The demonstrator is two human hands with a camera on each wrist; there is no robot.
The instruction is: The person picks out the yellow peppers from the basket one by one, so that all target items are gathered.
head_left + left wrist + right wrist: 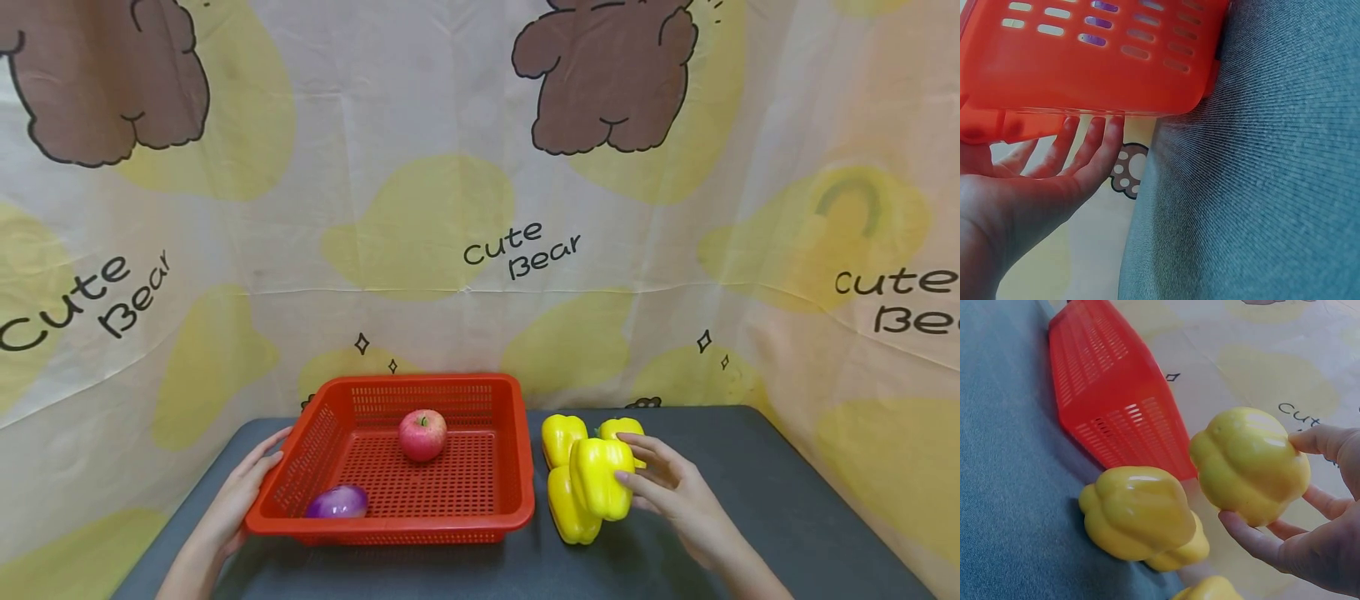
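Observation:
My right hand [675, 496] holds a glossy yellow bell pepper [602, 479] between thumb and fingers, raised above other peppers. In the right wrist view the held pepper [1250, 465] is apart from a yellow pepper [1138, 512] on the table. At the left side of a red plastic basket [517, 521], my left hand [236, 492] touches the outside. The left wrist view has its extended fingertips [1113, 128] against the basket wall [1085, 84]. Inside the basket sit a red apple [422, 435] towards the back and a purple onion [339, 502] at the front left.
Three yellow peppers lie right of the basket: one at the back left [564, 439], one at the back right [619, 427] and one in front [572, 508]. The dark table [787, 492] stretches right. A printed bear cloth [420, 333] hangs behind.

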